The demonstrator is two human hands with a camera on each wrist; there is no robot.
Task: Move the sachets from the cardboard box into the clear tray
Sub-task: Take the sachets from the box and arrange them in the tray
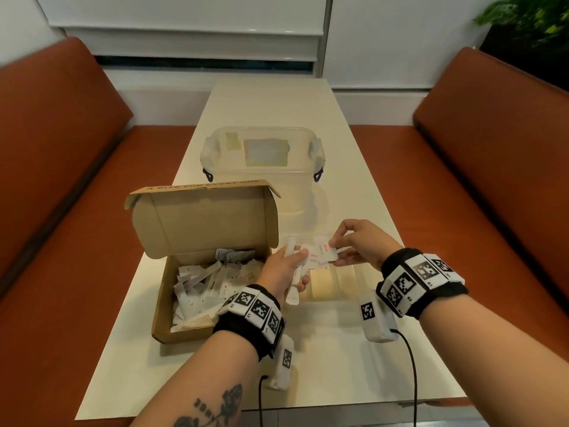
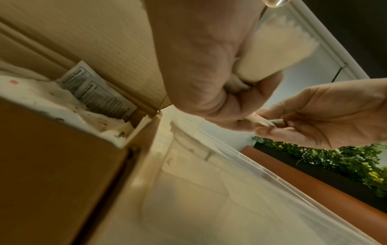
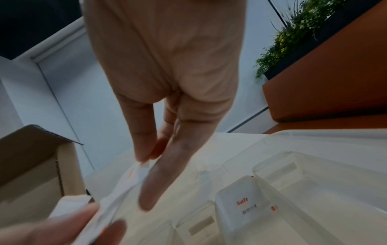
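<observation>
An open cardboard box (image 1: 164, 306) at the left of the table holds several white sachets (image 1: 209, 285). Right of it lies the clear tray (image 1: 346, 283) with compartments; one salt sachet (image 3: 240, 199) stands in a compartment of the tray (image 3: 314, 182). Over the tray's left end my left hand (image 1: 298, 266) grips a bunch of stick sachets (image 1: 294, 292) and flat salt sachets. My right hand (image 1: 334, 245) pinches one flat salt sachet (image 1: 324, 252) at the top of that bunch. In the left wrist view the left hand (image 2: 209, 74) is wrapped round stick sachets (image 2: 272, 54).
Behind the box and tray stands a clear lidded storage tub (image 1: 261, 158). Orange benches (image 1: 61, 180) flank the pale table (image 1: 323, 365) on both sides. A plant (image 1: 529, 23) is at the far right. Cables hang from the wrist units near the front edge.
</observation>
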